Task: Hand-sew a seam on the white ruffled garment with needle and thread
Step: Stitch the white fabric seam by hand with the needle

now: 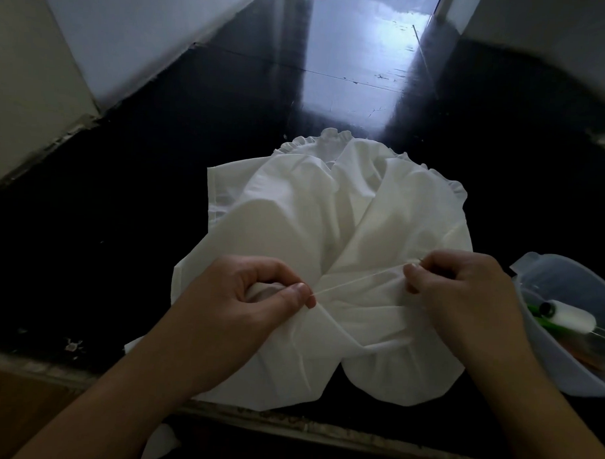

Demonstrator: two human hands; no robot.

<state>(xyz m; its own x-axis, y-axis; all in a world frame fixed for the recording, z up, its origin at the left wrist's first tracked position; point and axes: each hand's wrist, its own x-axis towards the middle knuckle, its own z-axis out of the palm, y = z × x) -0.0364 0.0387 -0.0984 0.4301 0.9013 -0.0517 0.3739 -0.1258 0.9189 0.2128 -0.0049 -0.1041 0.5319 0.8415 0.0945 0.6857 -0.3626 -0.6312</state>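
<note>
The white ruffled garment (pixel 332 209) lies bunched on a dark glossy surface, its frilled edge at the far side. My left hand (pixel 250 296) grips a gathered fold of the fabric, thumb and forefinger pinching it. My right hand (pixel 463 293) pinches the end of a white thread (pixel 361 281), which runs taut from the fold at my left thumb up to my right fingertips. A thin glint at my right fingertips may be the needle; I cannot tell for sure.
A translucent plastic tub (pixel 564 362) stands at the right edge, holding a white thread spool (pixel 570 319) and green items. The dark surface (pixel 123 223) reflects window light at the far end. A pale wall runs along the left.
</note>
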